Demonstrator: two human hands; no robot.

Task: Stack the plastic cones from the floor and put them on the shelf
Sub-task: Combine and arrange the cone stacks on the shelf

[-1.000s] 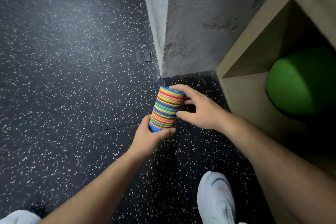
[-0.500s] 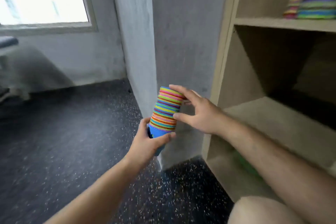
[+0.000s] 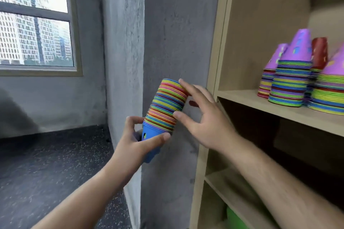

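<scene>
- The blue narrow end of the stack of cones (image 3: 165,106) is gripped by the left hand (image 3: 137,141), with the thumb across the front and the fingers curled round the far side.
- The wide end of the stack is held by the right hand (image 3: 204,117): the thumb is pressed against the side of the rims and the forefinger is laid over the top edge. The other fingers are hidden behind the stack.
- The stack is held in the air at chest height, tilted with its wide end up and to the right, in front of a grey concrete pillar (image 3: 167,42) and just left of the shelf (image 3: 279,111).
- The stack is made of many thin nested rims in bands of red, orange, yellow, green, blue and purple. A plain blue cone body with a small dark mark is seen at the bottom.
- A green object (image 3: 236,217) is partly seen in a lower compartment of the wooden shelf unit.
- Several shelved cone stacks (image 3: 290,83) are set on the upper board, wide end down, topped in purple and red.
- A dark speckled floor (image 3: 46,163) and a window (image 3: 35,24) are seen beyond on the left.
</scene>
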